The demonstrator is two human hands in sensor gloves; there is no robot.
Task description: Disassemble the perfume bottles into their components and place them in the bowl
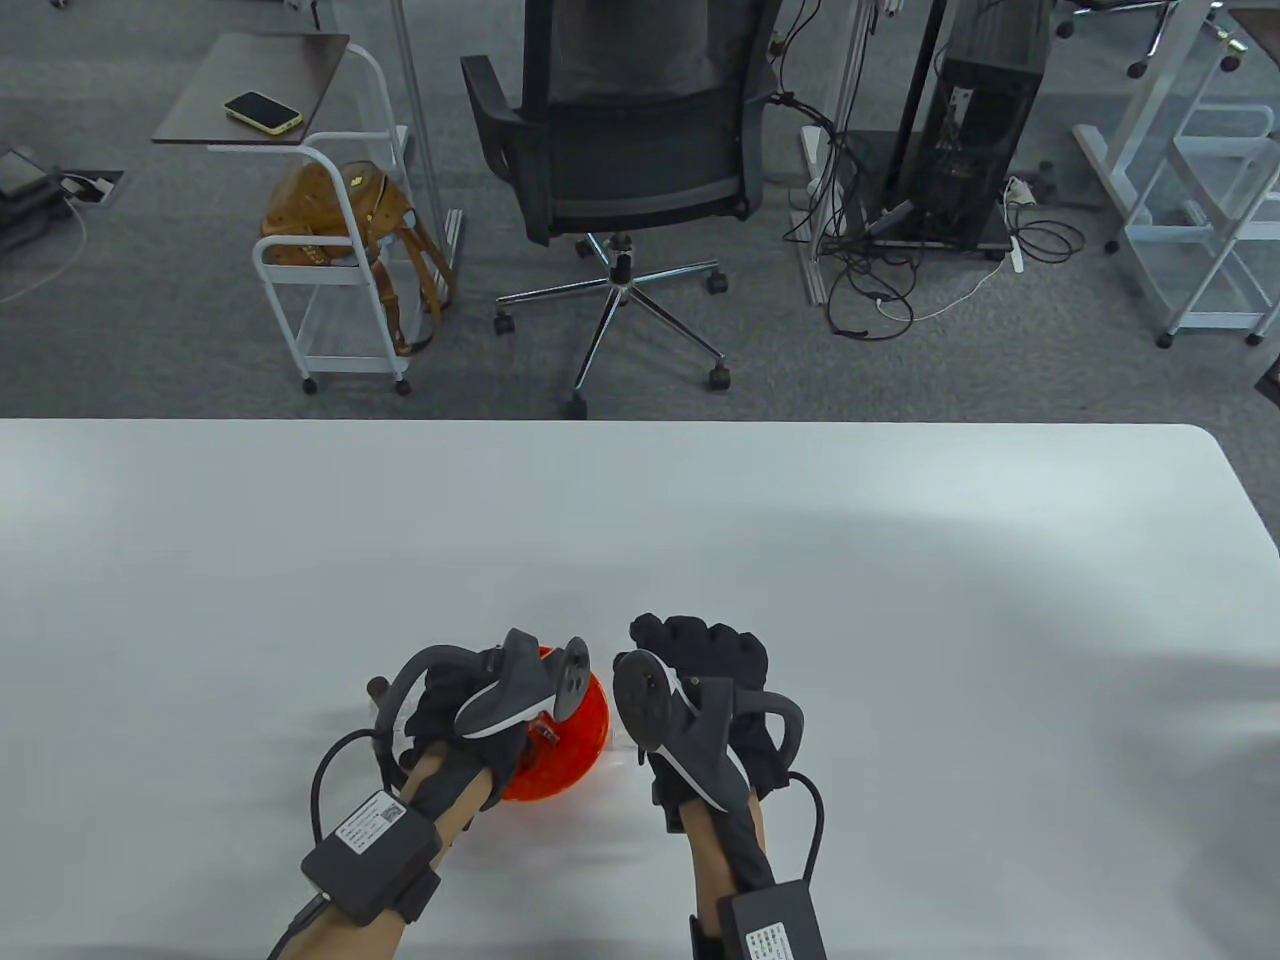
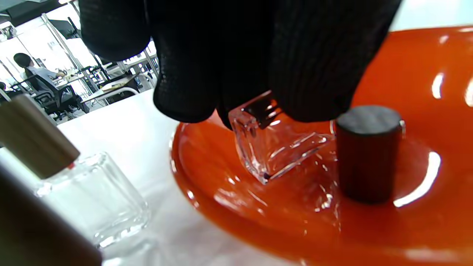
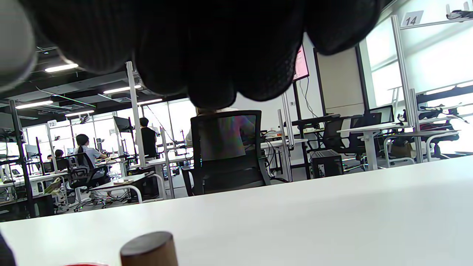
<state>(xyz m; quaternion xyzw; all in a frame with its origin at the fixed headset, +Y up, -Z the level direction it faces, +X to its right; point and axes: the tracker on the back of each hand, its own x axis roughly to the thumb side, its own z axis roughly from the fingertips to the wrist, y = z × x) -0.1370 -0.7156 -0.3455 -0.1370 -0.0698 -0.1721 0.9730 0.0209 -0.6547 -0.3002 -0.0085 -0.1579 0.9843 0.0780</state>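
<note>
Over the glossy orange plastic bowl (image 2: 207, 192), your left hand (image 1: 440, 700) has its fingertips (image 2: 314, 74) pinched on a clear square glass bottle body (image 2: 269, 151), tilted, its lower corner touching the bowl floor. Beside it in the bowl stands a dark brown wooden cylinder cap (image 2: 367, 153), upright, so one bottle looks split and nearly all deposited. Left to do: a second clear glass bottle with light wooden cap (image 2: 74, 184) sits assembled on the white table (image 1: 900, 600), just beside the bowl's rim. Your right hand (image 1: 715, 690) hovers right of the bowl, fingers curled; cannot tell whether it holds anything.
</note>
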